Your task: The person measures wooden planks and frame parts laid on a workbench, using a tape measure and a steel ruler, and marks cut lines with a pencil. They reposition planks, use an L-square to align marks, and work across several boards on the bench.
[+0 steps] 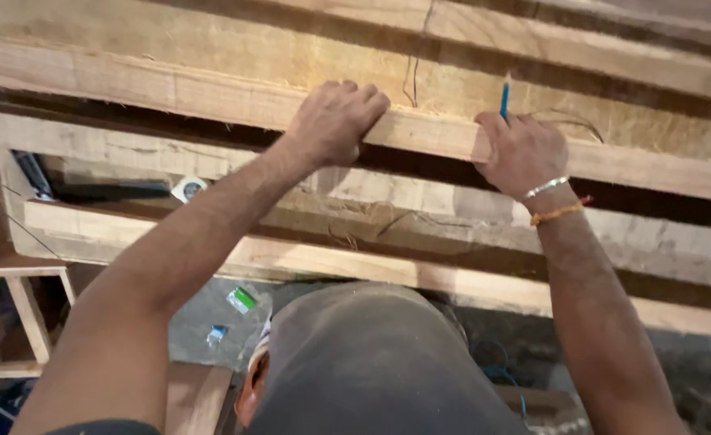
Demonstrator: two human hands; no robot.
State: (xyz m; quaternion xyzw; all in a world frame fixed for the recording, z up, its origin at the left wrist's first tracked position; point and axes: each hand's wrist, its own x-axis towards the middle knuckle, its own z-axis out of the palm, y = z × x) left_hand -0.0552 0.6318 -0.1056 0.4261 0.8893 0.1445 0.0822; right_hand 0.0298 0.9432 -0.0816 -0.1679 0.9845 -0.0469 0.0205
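Observation:
My left hand (335, 119) lies palm down on a long rough wooden plank (210, 97), its fingers curled over the plank's far edge. My right hand (520, 151) rests on the same plank a little to the right and holds a blue pen (504, 100) upright, tip at the wood. A silver bangle and an orange thread sit on my right wrist (553, 201). More rough planks (452, 205) lie parallel in front of and behind this one.
A roll of tape (188, 188) and dark tools (109, 191) lie between planks at left. A wooden frame (17, 322) stands at lower left. Small green and blue items (242, 300) lie on the grey floor. A blue cord (504, 377) runs at lower right.

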